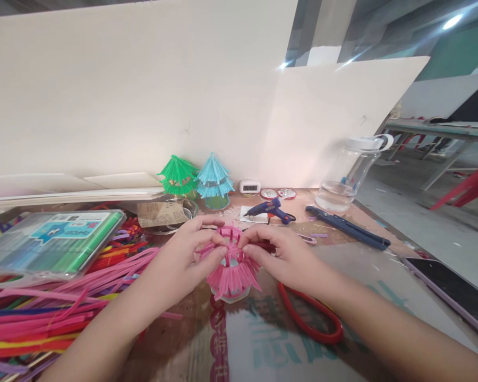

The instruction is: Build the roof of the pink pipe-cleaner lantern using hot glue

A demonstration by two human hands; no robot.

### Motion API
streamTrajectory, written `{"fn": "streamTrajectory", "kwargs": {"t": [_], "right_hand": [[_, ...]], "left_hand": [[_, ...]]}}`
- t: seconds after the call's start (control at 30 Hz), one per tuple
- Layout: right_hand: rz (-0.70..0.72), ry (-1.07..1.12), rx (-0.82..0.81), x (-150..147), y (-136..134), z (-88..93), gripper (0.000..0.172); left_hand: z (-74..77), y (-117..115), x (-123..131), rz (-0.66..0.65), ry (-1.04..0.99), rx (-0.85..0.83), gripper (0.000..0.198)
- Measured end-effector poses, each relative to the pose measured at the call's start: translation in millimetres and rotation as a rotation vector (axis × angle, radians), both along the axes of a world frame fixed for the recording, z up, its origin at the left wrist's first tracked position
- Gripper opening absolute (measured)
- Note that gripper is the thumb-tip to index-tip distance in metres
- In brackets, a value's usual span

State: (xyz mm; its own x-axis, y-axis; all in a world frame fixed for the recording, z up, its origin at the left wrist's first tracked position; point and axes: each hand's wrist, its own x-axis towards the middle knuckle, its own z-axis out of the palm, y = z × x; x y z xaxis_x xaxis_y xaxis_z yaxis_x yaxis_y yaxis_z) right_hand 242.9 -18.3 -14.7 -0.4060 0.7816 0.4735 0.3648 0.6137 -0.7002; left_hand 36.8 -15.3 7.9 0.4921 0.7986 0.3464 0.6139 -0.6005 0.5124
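A pink pipe-cleaner model (234, 273), shaped like a tiered roof on a small cup, stands on the table in front of me. My left hand (187, 254) pinches the pink strands at its top from the left. My right hand (279, 254) pinches the same top from the right, fingertips nearly meeting those of the left. Finished green (178, 176) and blue (214, 180) models of the same shape stand against the white board behind.
A heap of coloured pipe cleaners (43, 313) and a clear plastic box (51, 239) lie at left. A red ring (310, 318) lies below my right wrist. Behind are a blue glue gun (271, 210), blue pliers (346, 227), a clear water jug (348, 175), a small clock (249, 186). A phone (454, 292) lies at right.
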Motion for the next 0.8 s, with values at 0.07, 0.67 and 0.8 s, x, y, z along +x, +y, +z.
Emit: {"fn": "streamTrajectory", "kwargs": {"t": [0.07,0.67,0.8], "right_hand": [[-0.011,-0.008,-0.013,-0.2,-0.2,0.2,0.018],[-0.095,-0.173,0.27,3.4,-1.8,-3.7,0.014],[-0.105,-0.19,0.309,3.2,-1.9,-4.1,0.014]], "left_hand": [[0.2,-0.3,0.4,0.001,0.005,0.004,0.023],[1.9,-1.4,1.8,0.003,-0.011,-0.013,0.024],[1.6,-0.7,1.0,-0.004,-0.008,-0.008,0.024]]}}
